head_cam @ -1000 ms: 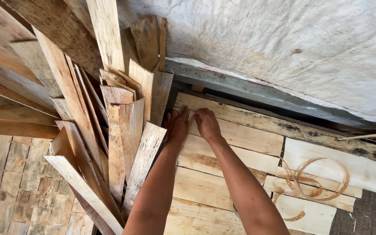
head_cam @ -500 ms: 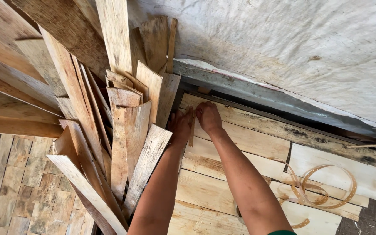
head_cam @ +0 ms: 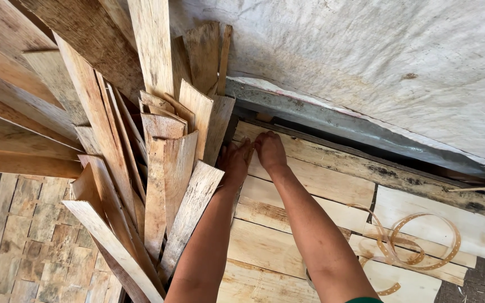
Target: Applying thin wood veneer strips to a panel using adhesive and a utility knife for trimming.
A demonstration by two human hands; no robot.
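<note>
Planks, pale and rough, lie flat side by side across the low platform (head_cam: 287,252), and both hands are down on them at the far end. Closest to us, two bare forearms stretch out from the bottom edge, running almost parallel. Beside the right forearm a curl of thin perforated strapping (head_cam: 416,247) loops over the boards, lying loose and touching nobody's hand.

Further out, the left hand (head_cam: 234,163) rests palm down on the top plank (head_cam: 315,179), fingers pointing away and held close together, right against the foot of the leaning stack. The right hand (head_cam: 270,148) sits just beside it, nearly touching, knuckles up and fingers curled over the plank's far edge; whether those fingertips actually pinch anything, I cannot tell, they are tucked out of sight.

To the left, a fan of leaning wood offcuts (head_cam: 164,168) stands on end, splintered tops overlapping, the nearest one just beside the left wrist. Under them, off the platform, there is a floor of small worn brick pavers (head_cam: 23,241).

Beyond the hands, a dark weathered board (head_cam: 366,165) runs along the back, then a grey metal strip (head_cam: 332,120), and above that a rough whitish wall (head_cam: 366,56) fills the far side.
</note>
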